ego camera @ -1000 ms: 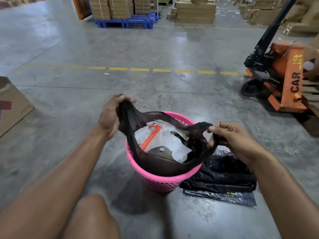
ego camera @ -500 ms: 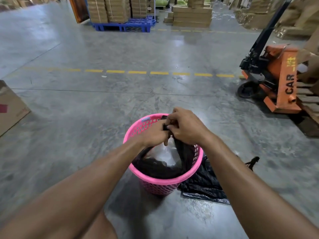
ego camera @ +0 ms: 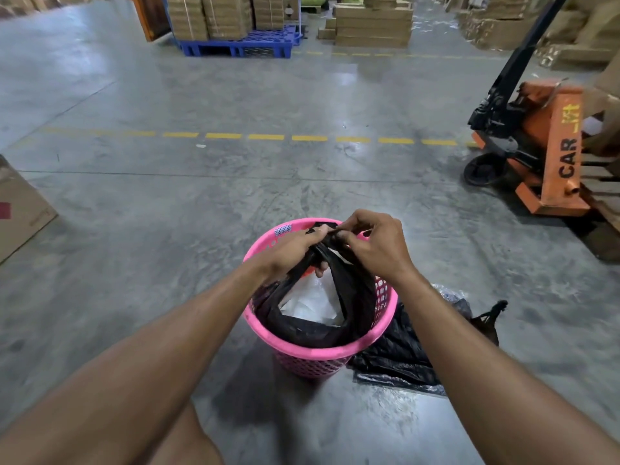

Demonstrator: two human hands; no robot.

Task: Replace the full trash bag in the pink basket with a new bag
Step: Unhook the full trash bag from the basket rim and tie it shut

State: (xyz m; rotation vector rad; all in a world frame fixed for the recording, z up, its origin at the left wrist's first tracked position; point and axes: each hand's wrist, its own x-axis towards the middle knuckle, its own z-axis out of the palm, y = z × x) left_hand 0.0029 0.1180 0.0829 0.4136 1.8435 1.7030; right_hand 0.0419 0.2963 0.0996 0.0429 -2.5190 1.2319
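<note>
A pink perforated basket (ego camera: 303, 351) stands on the concrete floor in front of me. Inside it sits a full black trash bag (ego camera: 355, 290) with white plastic and paper waste (ego camera: 310, 302) showing through its mouth. My left hand (ego camera: 290, 251) and my right hand (ego camera: 377, 248) meet above the basket's far rim, both gripping the bag's two handles, which are bunched together between the fingers. Spare black bags (ego camera: 399, 355) lie flat on the floor against the basket's right side.
An orange pallet jack (ego camera: 540, 142) stands at the right on wooden pallet boards. A cardboard box (ego camera: 20, 209) sits at the left edge. A blue pallet (ego camera: 241, 45) with stacked cartons and more carton stacks are far back. My bare knee (ego camera: 188, 441) is at the bottom.
A second ago my hands held the bag's handles wide apart over the basket. They came together above the far rim, closing the bag's mouth, and now work the gathered handles.
</note>
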